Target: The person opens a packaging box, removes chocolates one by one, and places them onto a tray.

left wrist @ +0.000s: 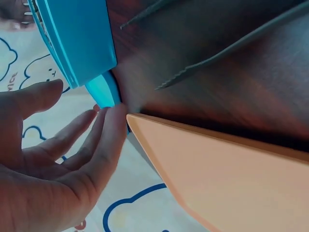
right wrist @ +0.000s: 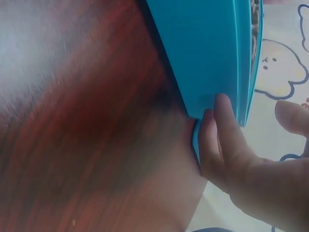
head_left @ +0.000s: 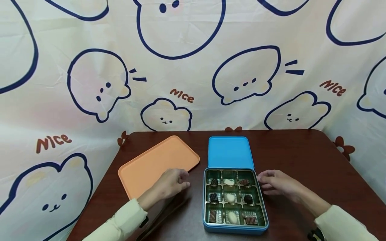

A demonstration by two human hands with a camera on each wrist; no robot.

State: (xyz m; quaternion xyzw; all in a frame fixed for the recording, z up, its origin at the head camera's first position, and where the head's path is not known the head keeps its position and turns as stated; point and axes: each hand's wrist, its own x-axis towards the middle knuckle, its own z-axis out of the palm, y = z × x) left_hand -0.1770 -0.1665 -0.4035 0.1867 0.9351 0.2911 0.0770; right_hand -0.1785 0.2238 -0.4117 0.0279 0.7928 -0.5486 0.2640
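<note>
Dark red-brown table [head_left: 291, 150], orange tray [head_left: 156, 160], open blue tin [head_left: 235, 230], dark tongs [left wrist: 251, 37] left of it

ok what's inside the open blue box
Inside the blue box, a nine-compartment tray holds chocolate-like pieces, one per compartment: white down the middle, darker either side. Whatever lies beneath the tray is covered.

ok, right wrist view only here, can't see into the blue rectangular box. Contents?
Observer: Small dark and white chocolates, three rows of three.
Operator: Left hand?
Observer: The left hand holds nothing; it's near the flat orange rectangular tray with rounded corners.
Operator: Any tool out?
Observer: Dark serrated tongs on the reddish-brown wood-grain table, left of the box.
</note>
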